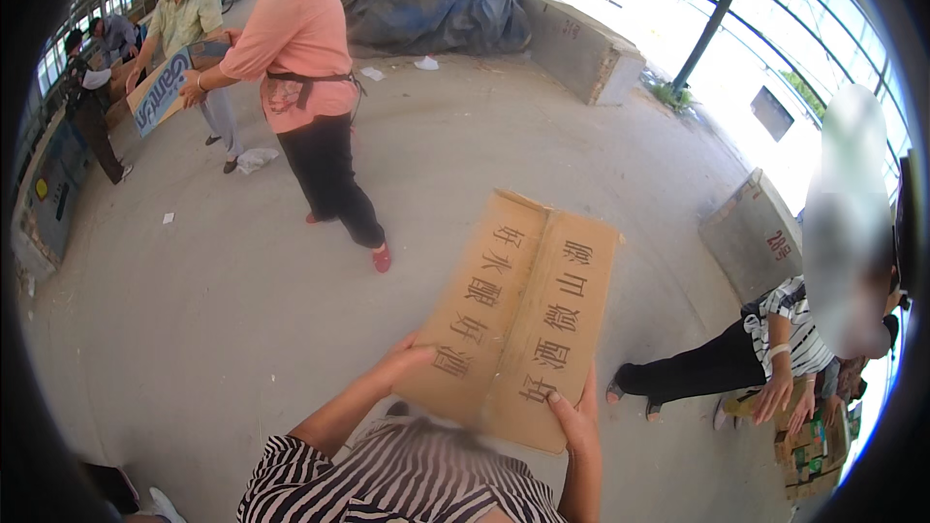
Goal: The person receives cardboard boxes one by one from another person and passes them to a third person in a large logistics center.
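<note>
I hold a brown cardboard carton (pixel 527 327) in front of my striped shirt, its long side pointing away from me. Two flaps meet along a seam down the middle of its upper face, and each bears large dark printed characters. My left hand (pixel 413 365) grips the left edge near my body. On the near right corner, my right hand (pixel 576 418) is closed, with the thumb on top and the fingers hidden beneath. The carton's underside is out of sight, and I cannot tell whether it is flattened.
Ahead left, a person in a pink top (pixel 309 36) and another person hold a printed carton (pixel 163 91). At right stand people near stacked cartons (pixel 810 461). Concrete blocks (pixel 581 51) and a tarp-covered heap (pixel 436 3) line the back; litter (pixel 258 158) lies on the concrete floor (pixel 218 290).
</note>
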`<state>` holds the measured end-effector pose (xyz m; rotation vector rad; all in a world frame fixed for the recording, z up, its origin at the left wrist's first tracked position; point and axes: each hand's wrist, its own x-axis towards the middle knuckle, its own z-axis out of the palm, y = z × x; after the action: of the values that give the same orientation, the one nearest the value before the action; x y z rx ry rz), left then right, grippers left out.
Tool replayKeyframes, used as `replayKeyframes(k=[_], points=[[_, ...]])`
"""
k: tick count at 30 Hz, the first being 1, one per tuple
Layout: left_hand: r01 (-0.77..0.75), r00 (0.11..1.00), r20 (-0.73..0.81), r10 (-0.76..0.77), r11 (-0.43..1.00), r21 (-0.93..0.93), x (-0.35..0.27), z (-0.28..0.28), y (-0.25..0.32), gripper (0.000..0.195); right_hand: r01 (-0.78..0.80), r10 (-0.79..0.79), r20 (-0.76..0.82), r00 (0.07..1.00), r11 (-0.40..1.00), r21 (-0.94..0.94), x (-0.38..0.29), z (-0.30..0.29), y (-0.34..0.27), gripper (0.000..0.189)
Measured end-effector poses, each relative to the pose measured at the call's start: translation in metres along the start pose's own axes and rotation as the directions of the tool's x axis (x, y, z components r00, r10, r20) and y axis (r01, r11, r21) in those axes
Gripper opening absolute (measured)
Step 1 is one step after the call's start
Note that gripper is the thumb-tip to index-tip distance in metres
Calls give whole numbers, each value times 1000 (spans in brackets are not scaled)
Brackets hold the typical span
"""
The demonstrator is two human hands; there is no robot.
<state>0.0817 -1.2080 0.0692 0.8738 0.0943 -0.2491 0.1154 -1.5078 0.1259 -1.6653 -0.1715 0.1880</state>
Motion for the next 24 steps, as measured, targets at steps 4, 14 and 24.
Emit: replayKeyframes(k=[4, 14, 24], points=[[-103, 976, -194, 96, 994, -25, -39, -77, 38, 56, -31, 14, 215, 977, 997, 76, 55, 91, 10, 87], [-253, 837, -492, 240, 967, 42, -103, -157, 47, 57, -2, -81, 539, 838, 989, 151, 118, 206, 34, 81], [-351, 725, -591, 353, 928, 125, -121, -126, 56, 61, 44, -109, 696, 710, 993, 111, 156, 229, 22, 77]])
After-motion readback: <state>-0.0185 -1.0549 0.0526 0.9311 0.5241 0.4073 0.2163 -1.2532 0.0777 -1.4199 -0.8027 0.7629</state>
